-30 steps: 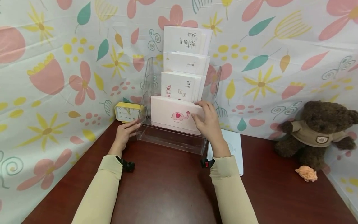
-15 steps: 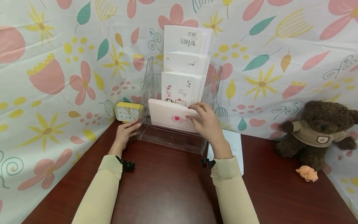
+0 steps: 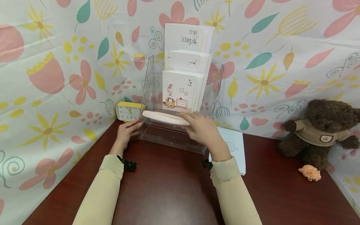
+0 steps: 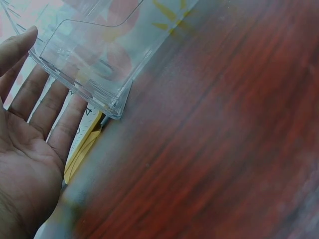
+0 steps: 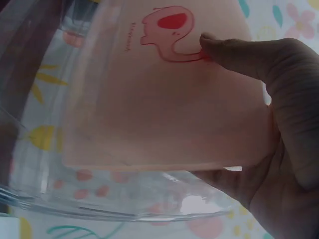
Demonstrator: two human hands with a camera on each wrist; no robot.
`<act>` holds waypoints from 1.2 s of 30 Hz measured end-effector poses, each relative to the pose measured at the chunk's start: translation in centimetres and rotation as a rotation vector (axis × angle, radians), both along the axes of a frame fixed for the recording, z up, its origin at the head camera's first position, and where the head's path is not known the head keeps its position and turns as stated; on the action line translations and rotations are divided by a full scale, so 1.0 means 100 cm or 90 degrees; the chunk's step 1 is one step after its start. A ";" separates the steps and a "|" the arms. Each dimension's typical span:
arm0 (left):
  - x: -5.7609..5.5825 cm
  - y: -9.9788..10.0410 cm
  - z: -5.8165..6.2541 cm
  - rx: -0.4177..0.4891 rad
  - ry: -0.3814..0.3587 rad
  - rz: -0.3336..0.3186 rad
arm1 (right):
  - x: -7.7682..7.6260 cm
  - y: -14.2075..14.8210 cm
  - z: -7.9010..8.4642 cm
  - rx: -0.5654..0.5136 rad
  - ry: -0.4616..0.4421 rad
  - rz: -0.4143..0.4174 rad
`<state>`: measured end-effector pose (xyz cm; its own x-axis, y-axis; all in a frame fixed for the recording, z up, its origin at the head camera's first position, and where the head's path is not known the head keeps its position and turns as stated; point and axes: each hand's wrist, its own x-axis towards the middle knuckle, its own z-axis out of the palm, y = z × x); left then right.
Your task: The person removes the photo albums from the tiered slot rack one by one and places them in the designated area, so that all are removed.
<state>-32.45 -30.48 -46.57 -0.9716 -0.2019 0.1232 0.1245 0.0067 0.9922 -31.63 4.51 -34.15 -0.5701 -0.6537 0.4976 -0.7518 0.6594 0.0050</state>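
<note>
Pink notebook (image 5: pixel 164 114): elephant on cover; tilted over the front of the clear rack (image 3: pixel 172 139), white notebooks (image 3: pixel 181 86) at its 12 o'clock.
Right hand (image 3: pixel 203 131): thumb and fingers clamped on the notebook's 3 o'clock end.
Left hand (image 3: pixel 125 134): fingers straight, touching rack's 9 o'clock side.

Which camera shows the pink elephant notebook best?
The right wrist view: there the notebook turns its cover to the camera, elephant drawing visible. The head view shows mainly its edge; the left wrist view shows none of it.
</note>
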 end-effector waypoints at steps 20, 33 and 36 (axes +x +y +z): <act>0.000 0.001 0.000 0.017 -0.006 0.004 | -0.002 -0.006 -0.009 -0.024 0.112 0.061; 0.004 0.001 0.004 0.021 -0.006 -0.018 | 0.001 0.004 0.002 -0.172 0.199 0.108; 0.000 -0.001 0.003 0.023 0.000 -0.016 | 0.006 0.006 0.012 -0.234 0.254 0.102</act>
